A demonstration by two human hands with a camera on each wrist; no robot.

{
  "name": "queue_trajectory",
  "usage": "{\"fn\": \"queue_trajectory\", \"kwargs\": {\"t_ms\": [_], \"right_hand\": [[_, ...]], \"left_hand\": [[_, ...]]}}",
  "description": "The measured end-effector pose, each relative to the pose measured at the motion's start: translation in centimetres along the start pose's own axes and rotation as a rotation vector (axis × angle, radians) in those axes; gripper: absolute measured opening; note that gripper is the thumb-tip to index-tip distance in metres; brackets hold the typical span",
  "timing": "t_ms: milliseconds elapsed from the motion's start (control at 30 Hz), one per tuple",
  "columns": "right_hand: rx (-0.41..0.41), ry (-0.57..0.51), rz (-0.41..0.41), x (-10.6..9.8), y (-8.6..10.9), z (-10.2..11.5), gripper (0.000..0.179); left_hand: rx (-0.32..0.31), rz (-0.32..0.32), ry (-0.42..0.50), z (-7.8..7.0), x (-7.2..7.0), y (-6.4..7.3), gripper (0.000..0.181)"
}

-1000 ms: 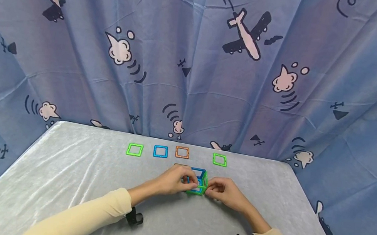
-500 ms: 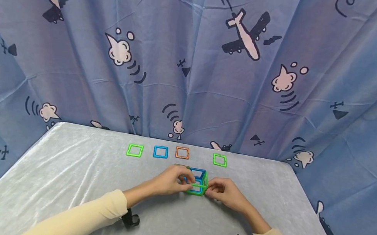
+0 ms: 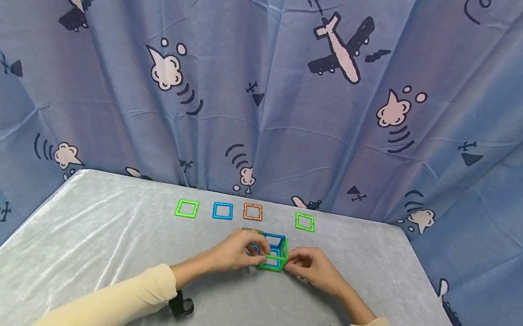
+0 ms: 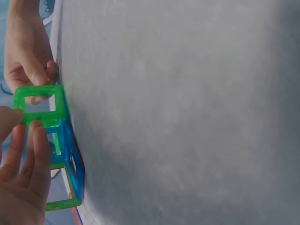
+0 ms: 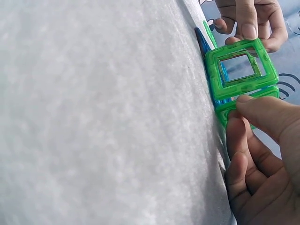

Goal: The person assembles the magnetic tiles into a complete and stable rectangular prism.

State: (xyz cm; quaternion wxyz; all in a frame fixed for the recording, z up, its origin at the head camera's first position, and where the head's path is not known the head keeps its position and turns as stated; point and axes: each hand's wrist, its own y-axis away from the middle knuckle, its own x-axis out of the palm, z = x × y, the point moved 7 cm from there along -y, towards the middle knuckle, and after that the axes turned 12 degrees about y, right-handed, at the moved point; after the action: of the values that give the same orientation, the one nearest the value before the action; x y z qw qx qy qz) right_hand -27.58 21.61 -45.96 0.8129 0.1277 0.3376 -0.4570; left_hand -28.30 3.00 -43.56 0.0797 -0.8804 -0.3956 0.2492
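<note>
A boxy structure of green and blue open-frame magnetic tiles point(image 3: 271, 269) stands on the table between both hands. My left hand point(image 3: 234, 250) reaches over its left part and pinches the upper edge of a green magnetic tile point(image 5: 243, 88) on the near side. At the right side, my right hand point(image 3: 314, 267) pinches another green magnetic tile point(image 4: 42, 89) of the structure between thumb and curled fingers, close to its near corner. An orange edge point(image 3: 252, 230) shows behind my left hand, which hides much of the structure's left part.
Along the table's back lie loose magnetic tiles: a green tile point(image 3: 180, 207), a blue tile point(image 3: 222, 218), an orange tile point(image 3: 252, 218) and another green tile point(image 3: 304, 228). A grey-white cloth point(image 3: 249, 312) covers the table; a blue printed curtain point(image 3: 215, 61) hangs behind.
My left hand has shifted slightly left along the green tile's upper edge, then held still. The right hand and the loose tiles stay in place.
</note>
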Motion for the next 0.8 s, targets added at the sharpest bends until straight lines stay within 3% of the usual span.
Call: {"fn": "queue_trajectory", "kwargs": {"t_ms": [800], "right_hand": [[0.003, -0.014, 0.001, -0.02, -0.04, -0.06, 0.012]], "left_hand": [[-0.007, 0.003, 0.009, 0.20, 0.08, -0.24, 0.012]]}}
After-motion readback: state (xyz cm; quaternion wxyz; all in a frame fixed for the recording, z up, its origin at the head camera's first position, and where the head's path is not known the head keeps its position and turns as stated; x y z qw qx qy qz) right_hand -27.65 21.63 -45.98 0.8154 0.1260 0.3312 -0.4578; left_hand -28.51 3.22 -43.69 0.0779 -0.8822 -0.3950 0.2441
